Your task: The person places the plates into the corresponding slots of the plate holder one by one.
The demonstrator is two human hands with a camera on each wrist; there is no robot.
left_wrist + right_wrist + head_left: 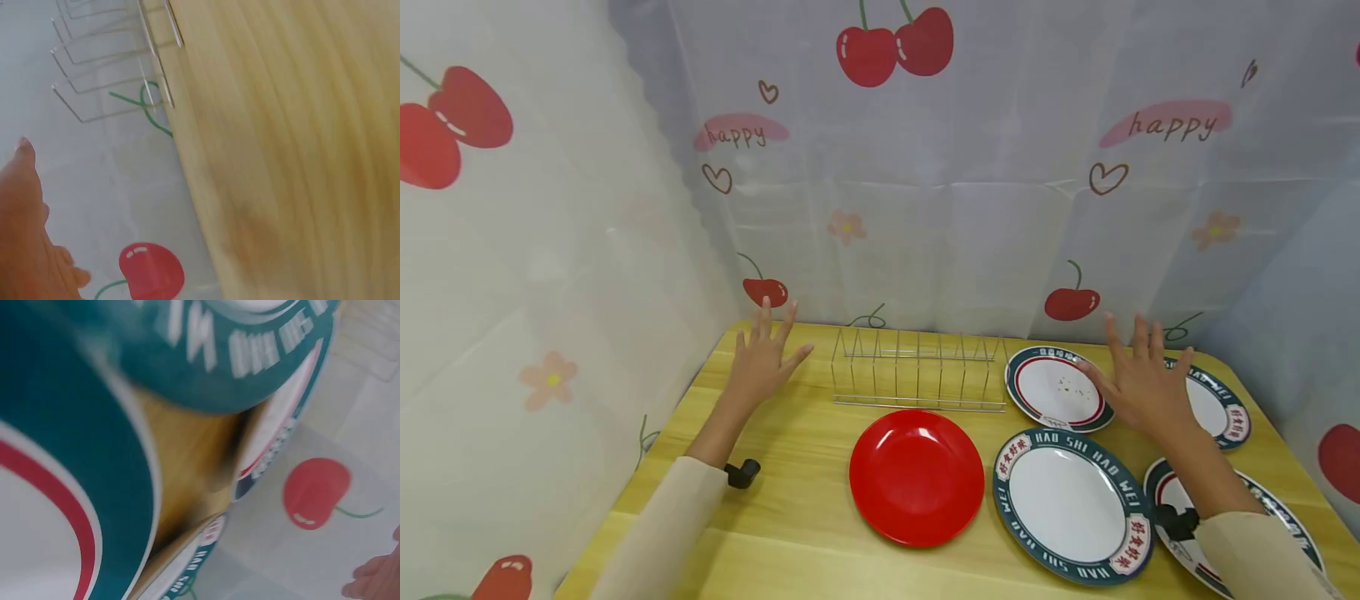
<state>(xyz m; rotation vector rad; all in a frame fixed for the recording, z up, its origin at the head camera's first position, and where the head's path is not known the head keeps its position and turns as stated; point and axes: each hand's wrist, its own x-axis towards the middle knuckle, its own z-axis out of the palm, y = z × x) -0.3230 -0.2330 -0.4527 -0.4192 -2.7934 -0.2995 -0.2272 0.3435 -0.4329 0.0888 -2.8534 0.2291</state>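
The left hand [760, 367] and right hand [1150, 390] have fingers spread, holding nothing; the wire rack [918, 358] lies between them, lengthwise from hand to hand, nearer the left fingertips.

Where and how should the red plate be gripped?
Probably pinch the red plate by its left rim, coming from the left: it lies flat, tabletop borders that side, and a green-rimmed plate sits close on its right.
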